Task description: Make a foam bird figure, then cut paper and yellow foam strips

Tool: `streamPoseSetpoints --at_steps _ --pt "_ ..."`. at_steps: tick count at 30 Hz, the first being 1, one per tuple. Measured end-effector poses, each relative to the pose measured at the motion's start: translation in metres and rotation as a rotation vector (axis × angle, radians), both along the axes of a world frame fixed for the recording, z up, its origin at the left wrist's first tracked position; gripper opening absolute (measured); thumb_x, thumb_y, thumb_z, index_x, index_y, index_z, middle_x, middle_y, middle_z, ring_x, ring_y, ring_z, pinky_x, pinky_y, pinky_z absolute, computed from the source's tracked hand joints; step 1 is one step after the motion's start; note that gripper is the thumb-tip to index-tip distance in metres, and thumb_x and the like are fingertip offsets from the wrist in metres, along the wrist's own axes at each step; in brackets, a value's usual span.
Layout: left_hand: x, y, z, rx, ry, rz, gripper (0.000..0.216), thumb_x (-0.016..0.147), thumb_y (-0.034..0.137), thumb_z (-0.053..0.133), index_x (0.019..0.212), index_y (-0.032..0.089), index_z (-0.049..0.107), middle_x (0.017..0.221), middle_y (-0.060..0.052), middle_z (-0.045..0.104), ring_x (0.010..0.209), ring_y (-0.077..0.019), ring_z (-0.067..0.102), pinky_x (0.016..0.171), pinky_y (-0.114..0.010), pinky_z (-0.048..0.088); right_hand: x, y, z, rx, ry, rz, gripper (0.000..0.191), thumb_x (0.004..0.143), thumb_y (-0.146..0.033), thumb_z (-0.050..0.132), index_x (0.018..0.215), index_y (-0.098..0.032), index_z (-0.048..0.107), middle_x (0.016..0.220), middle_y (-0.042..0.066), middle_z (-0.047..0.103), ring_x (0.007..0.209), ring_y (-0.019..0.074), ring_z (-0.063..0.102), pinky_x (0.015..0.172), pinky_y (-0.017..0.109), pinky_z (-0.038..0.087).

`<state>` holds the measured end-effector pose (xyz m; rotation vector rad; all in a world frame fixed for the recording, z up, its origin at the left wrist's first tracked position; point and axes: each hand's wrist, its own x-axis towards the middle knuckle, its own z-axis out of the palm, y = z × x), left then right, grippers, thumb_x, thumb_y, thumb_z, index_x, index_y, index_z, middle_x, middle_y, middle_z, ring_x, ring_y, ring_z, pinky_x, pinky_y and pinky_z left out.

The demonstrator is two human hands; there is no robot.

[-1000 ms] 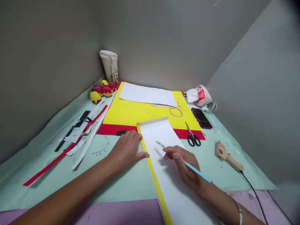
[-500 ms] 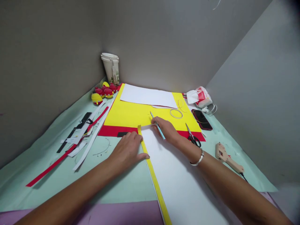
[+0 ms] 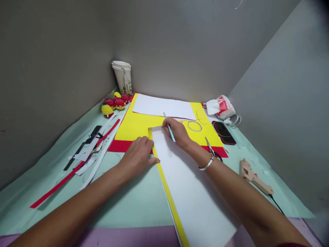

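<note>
A long white sheet (image 3: 195, 192) lies in front of me, its far end over the yellow sheet. Along its left edge runs a narrow yellow strip (image 3: 168, 193). My left hand (image 3: 138, 151) rests on the strip near its far end, fingers lying down and thumb spread apart, pressing rather than grasping. Near the white sheet's far edge, my right hand (image 3: 177, 132) is closed around a light blue pencil or pen (image 3: 170, 131). One pointed end of it sticks out beyond the fingers, away from me. Whether the other end touches the paper I cannot tell.
Yellow (image 3: 128, 128) and red (image 3: 119, 145) sheets lie behind, with another white sheet (image 3: 164, 106) and a ring (image 3: 194, 126). To the right are scissors (image 3: 210, 147), a phone (image 3: 224, 132) and a glue gun (image 3: 255, 176). Paper scraps (image 3: 83, 156), small red-yellow pieces (image 3: 113, 104) and a cup (image 3: 122, 77) stand left.
The white sheet and yellow strip have slid away from me, with both hands moving forward along with them. A near corner of the sheet has come into view. The right hand keeps its pencil.
</note>
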<state>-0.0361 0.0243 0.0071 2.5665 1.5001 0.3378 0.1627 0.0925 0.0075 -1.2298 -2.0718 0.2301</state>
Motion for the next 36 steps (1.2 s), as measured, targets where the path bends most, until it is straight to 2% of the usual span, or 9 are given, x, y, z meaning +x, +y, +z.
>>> streamPoseSetpoints --at_steps 11,19,23,27,30,33,36 --pt "-0.009 0.042 0.005 -0.006 0.096 0.037 0.044 0.077 0.049 0.066 0.106 0.016 0.065 0.102 -0.014 0.062 0.098 -0.0320 0.056 0.082 -0.040 0.044 -0.019 0.044 -0.007 0.031 0.048 0.019 0.015 0.084 -0.020 0.042 0.090 -0.022 0.055 0.087 0.000 0.060 0.075 0.0176 0.051 0.068 0.027 0.037" --pt "-0.016 0.054 0.002 -0.040 0.090 0.028 0.046 0.078 0.052 0.064 0.107 0.017 0.066 0.097 -0.012 0.063 0.095 -0.0307 0.057 0.077 -0.038 0.044 -0.024 0.050 -0.008 0.005 0.028 0.002 0.015 0.085 -0.018 0.046 0.096 -0.022 0.056 0.093 0.002 0.061 0.081 0.0184 0.054 0.069 0.028 0.039" --pt "-0.016 0.053 0.001 -0.046 0.063 0.024 0.045 0.079 0.052 0.064 0.107 0.017 0.066 0.098 -0.012 0.062 0.095 -0.0299 0.057 0.077 -0.037 0.044 -0.018 0.013 -0.004 -0.003 0.012 -0.016 0.019 0.086 -0.019 0.052 0.105 -0.022 0.054 0.106 0.006 0.059 0.084 0.0193 0.055 0.069 0.029 0.041" --pt "-0.015 0.051 0.001 -0.039 0.045 0.030 0.043 0.078 0.049 0.066 0.108 0.018 0.065 0.101 -0.012 0.061 0.097 -0.0293 0.056 0.080 -0.036 0.044 -0.009 -0.055 -0.005 -0.062 -0.037 0.073 0.013 0.086 -0.019 0.056 0.099 -0.023 0.056 0.092 0.003 0.065 0.074 0.0173 0.058 0.064 0.027 0.044" --pt "-0.014 0.049 0.002 -0.010 0.035 0.027 0.044 0.077 0.046 0.068 0.110 0.018 0.064 0.105 -0.012 0.061 0.100 -0.0297 0.055 0.083 -0.037 0.044 -0.004 -0.100 -0.012 -0.121 -0.066 0.150 0.014 0.085 -0.017 0.057 0.097 -0.023 0.057 0.090 0.003 0.068 0.079 0.0187 0.062 0.068 0.029 0.048" --pt "-0.014 0.048 0.001 0.013 0.002 0.016 0.041 0.077 0.045 0.069 0.107 0.017 0.065 0.105 -0.012 0.061 0.100 -0.0299 0.054 0.084 -0.038 0.044 -0.002 -0.122 -0.022 -0.151 -0.027 0.218 0.017 0.086 -0.016 0.058 0.101 -0.025 0.056 0.099 0.006 0.070 0.093 0.0213 0.064 0.079 0.034 0.052" --pt "-0.015 0.048 -0.001 0.005 -0.033 0.018 0.035 0.076 0.044 0.070 0.098 0.017 0.066 0.101 -0.011 0.061 0.098 -0.0289 0.054 0.082 -0.038 0.044 -0.002 -0.129 -0.028 -0.130 0.039 0.276 0.020 0.086 -0.016 0.060 0.102 -0.025 0.054 0.110 0.007 0.069 0.106 0.0219 0.062 0.089 0.037 0.052"
